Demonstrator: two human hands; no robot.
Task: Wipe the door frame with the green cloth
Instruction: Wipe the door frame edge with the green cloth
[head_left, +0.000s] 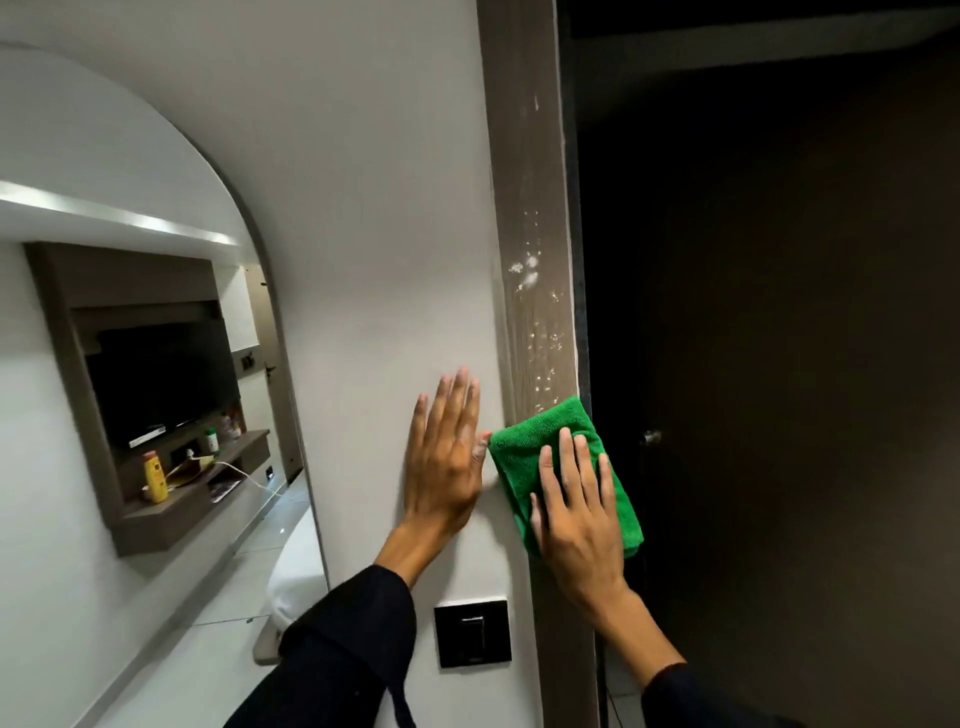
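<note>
Even indoor light on the white wall (363, 208); bright strip light (119, 218) at left; dark doorway (779, 364) underexposed. Wide-angle bending toward edges; slight motion blur throughout.

Both arms wear long, dark, near-black sleeves that end just above the wrists. The left sleeve (343, 639) bunches in loose folds, with a dark strap or cord hanging from it. The hands are bare, without rings or a watch.
</note>
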